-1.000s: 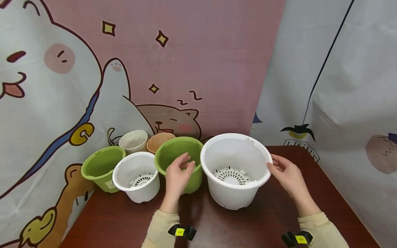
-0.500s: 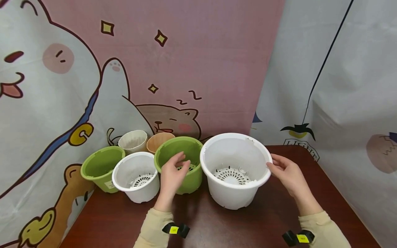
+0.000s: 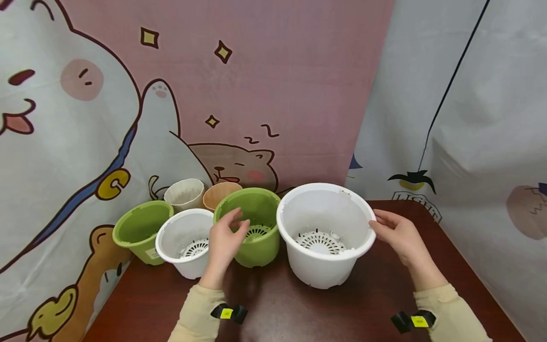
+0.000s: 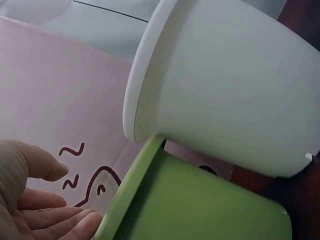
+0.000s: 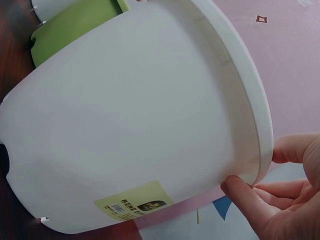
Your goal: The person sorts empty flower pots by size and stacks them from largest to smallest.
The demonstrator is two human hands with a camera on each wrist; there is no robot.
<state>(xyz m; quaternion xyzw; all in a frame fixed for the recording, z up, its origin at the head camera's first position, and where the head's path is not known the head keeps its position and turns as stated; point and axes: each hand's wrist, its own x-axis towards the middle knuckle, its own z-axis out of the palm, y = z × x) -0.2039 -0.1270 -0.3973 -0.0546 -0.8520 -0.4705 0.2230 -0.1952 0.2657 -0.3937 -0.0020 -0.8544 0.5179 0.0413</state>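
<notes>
A large white plastic flowerpot (image 3: 322,270) with a slotted bottom stands upright on the table. My right hand (image 3: 399,237) pinches its right rim; in the right wrist view, thumb and fingers (image 5: 292,147) meet at the rim, and a yellow label (image 5: 135,201) shows on the wall. Left of it stands a green flowerpot (image 3: 258,251), its rim against the white one. Over the green pot's left side, my left hand (image 3: 226,237) is loosely bent and holds nothing. Its fingertips (image 4: 90,222) appear close to the green rim; whether they touch it I cannot tell.
A smaller white flowerpot (image 3: 185,266) is partly behind my left hand. Another green pot (image 3: 138,232) stands at far left. Behind are a cream pot (image 3: 183,197) and an orange-tan pot (image 3: 220,194). The dark wood table (image 3: 290,313) ends against a printed cloth (image 3: 299,95).
My left hand has moved left, from the green pot's right half to its left rim, covering part of the smaller white pot. The right hand and the pots stay put.
</notes>
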